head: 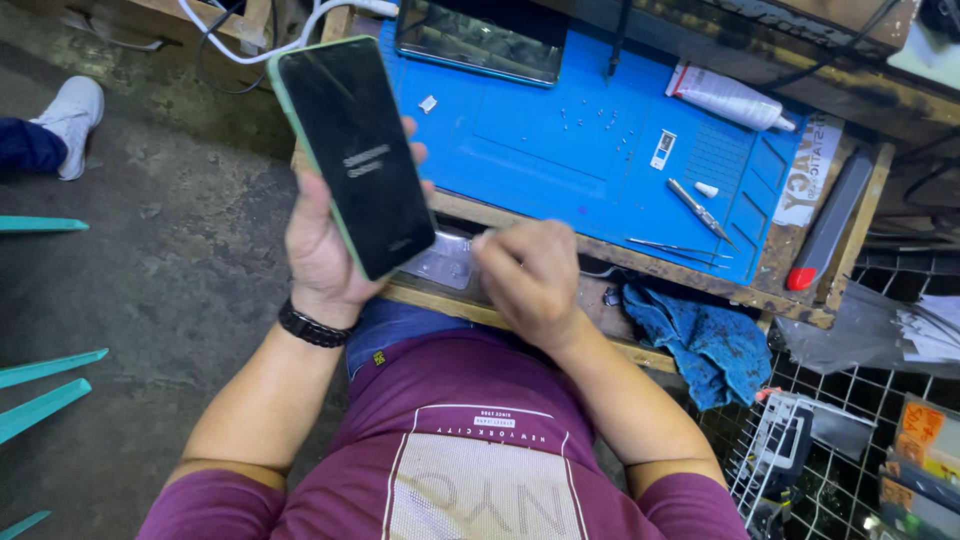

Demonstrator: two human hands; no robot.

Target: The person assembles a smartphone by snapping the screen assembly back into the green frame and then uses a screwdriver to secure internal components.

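Left hand (pixel 325 250) is up, fingers wrapped round a phone (pixel 352 150) with a green case, dark screen facing the camera, tilted with its top end leaning away to the left. Right hand (pixel 530 280) sits just beside it, low and to the right, curled into a loose fist with the fingertips pinched over a clear plastic piece (pixel 445 262) at the bench edge; whether it grips anything cannot be told. Beyond both hands lies a blue mat (pixel 560 150), tiny screws (pixel 590 118) scattered on it. Farther right of the right hand: tweezers (pixel 675 248), a small blade tool (pixel 700 210), a white tube (pixel 730 98). A blue rag (pixel 705 340) hangs just right of the right wrist. A black bracelet (pixel 312 328) rings the left wrist.
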